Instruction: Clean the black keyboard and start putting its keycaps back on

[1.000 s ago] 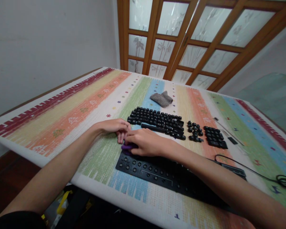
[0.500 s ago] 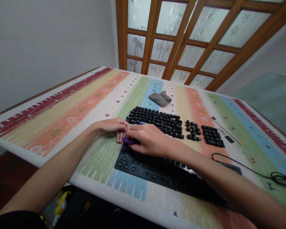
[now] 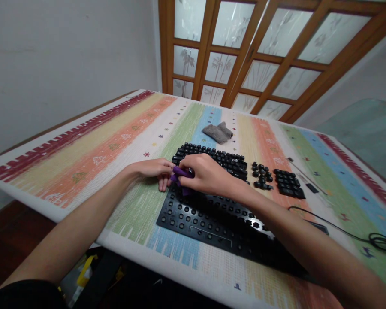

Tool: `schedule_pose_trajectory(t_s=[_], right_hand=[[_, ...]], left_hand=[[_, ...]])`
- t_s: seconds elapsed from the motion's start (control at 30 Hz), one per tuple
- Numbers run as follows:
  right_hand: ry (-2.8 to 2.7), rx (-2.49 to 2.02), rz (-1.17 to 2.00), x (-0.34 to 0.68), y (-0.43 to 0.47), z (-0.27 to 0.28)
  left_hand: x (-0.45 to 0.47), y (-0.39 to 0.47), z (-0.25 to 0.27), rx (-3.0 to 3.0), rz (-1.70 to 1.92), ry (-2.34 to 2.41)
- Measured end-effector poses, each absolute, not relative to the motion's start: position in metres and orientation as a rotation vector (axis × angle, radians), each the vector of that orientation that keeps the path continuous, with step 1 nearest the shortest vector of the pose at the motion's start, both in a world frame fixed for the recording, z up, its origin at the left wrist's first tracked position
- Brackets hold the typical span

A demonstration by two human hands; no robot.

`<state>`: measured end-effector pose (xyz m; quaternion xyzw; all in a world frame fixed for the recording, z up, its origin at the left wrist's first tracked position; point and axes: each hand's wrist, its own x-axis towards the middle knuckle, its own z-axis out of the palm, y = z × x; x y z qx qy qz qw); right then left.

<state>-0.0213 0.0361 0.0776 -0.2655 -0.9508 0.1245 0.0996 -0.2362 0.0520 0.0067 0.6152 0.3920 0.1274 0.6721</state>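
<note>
Grip of the left hand (image 3: 156, 171) beside the keyboard base (image 3: 196, 219) cannot be told; purple cloth (image 3: 181, 172) is pinched by the right hand (image 3: 207, 172) at the base's left end; keycaps (image 3: 233, 164) beyond are partly hidden, as is its right end.

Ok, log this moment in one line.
Left hand: by far left corner of keyboard | Right hand: gripping purple cloth near that corner | Loose keys: grouped beyond keyboard
</note>
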Motion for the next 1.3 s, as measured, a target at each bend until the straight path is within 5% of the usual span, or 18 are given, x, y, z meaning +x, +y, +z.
schedule_pose_trajectory(t_s=[0.23, 0.6, 1.3], right_hand=[[-3.163, -0.627, 0.204, -0.007, 0.003, 0.065], [-2.775, -0.693, 0.750, 0.001, 0.024, 0.064], [-3.002, -0.810, 0.408, 0.011, 0.000, 0.063]], left_hand=[[-0.235, 0.055, 0.006, 1.389, 0.264, 0.869], [-0.236, 0.054, 0.007, 1.412, 0.262, 0.851], [-0.236, 0.053, 0.007, 1.406, 0.257, 0.862]])
